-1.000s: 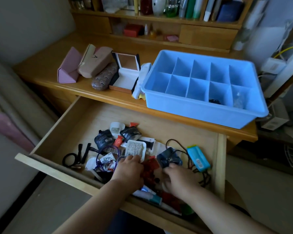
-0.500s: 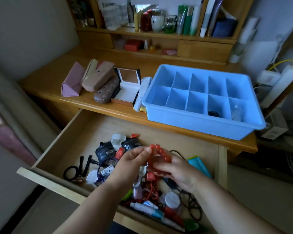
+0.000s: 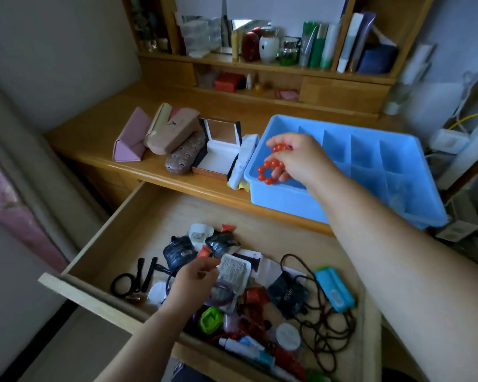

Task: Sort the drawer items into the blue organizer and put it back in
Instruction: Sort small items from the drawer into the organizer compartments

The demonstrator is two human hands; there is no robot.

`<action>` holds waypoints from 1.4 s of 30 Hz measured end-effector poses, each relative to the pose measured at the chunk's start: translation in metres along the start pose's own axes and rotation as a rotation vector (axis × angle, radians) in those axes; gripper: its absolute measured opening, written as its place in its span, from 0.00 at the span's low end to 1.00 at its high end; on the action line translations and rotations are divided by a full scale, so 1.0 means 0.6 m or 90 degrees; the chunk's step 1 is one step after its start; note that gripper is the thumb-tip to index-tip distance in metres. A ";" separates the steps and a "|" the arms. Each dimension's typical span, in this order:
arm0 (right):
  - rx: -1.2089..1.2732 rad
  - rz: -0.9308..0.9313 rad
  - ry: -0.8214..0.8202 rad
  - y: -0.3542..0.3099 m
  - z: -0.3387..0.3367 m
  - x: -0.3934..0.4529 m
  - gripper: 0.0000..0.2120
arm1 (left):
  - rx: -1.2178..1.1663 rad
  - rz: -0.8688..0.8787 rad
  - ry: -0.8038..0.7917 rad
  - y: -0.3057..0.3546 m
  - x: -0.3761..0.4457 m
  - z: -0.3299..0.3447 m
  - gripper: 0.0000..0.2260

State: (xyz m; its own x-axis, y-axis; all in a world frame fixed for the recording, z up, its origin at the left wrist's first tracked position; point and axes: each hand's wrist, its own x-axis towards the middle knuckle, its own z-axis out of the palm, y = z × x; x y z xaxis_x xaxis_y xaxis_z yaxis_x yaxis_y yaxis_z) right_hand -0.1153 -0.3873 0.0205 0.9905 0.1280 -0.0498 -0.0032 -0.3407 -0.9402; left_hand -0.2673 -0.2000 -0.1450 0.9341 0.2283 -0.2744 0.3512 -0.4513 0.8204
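The blue organizer (image 3: 414,172) with several compartments stands on the desk, right of centre. My right hand (image 3: 301,158) hangs over its near-left compartment and grips a red bead bracelet (image 3: 271,168), which dangles from the curled fingers. Below, the wooden drawer (image 3: 138,224) is pulled out, with a heap of small items. My left hand (image 3: 196,279) hovers low over that heap, its fingers loosely curled, beside a white blister pack (image 3: 233,268) and a purple cord (image 3: 221,295). Whether it holds anything cannot be made out.
Glasses cases (image 3: 171,133) and an open mirror box (image 3: 218,153) sit on the desk left of the organizer. The drawer also holds black hair ties (image 3: 123,283), dark sachets (image 3: 178,252), a blue lighter (image 3: 334,289), black cords (image 3: 323,332) and tubes. Shelves with bottles (image 3: 268,45) rise behind.
My right hand has lifted the red bead bracelet out of the drawer and carried it up over the organizer's near-left compartment. My left hand let go of it and stayed over the drawer.
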 end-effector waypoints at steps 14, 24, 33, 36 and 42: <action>-0.689 -0.051 -0.091 0.033 0.034 0.043 0.14 | 0.256 0.202 -0.087 -0.027 -0.037 0.021 0.07; -0.472 -0.593 0.140 0.098 0.020 -0.093 0.09 | 0.687 0.376 -0.226 -0.004 -0.031 0.088 0.11; -0.073 0.031 -0.351 0.196 0.062 -0.194 0.09 | 0.166 0.288 -0.164 0.124 -0.053 0.016 0.05; 0.011 0.049 -0.445 0.181 0.050 -0.191 0.08 | -0.151 0.211 -0.134 0.144 -0.049 0.004 0.04; 0.012 -0.025 -0.231 0.133 -0.003 -0.175 0.09 | -0.084 0.085 -0.017 0.089 -0.033 0.049 0.09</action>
State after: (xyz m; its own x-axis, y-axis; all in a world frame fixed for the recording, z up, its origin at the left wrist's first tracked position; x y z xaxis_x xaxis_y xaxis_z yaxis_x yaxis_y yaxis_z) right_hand -0.2195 -0.4295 -0.0487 0.8766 0.4642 -0.1270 0.0277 -0.3122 -0.9496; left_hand -0.2650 -0.2542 -0.1105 0.9740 0.1505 -0.1694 0.2135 -0.3593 0.9085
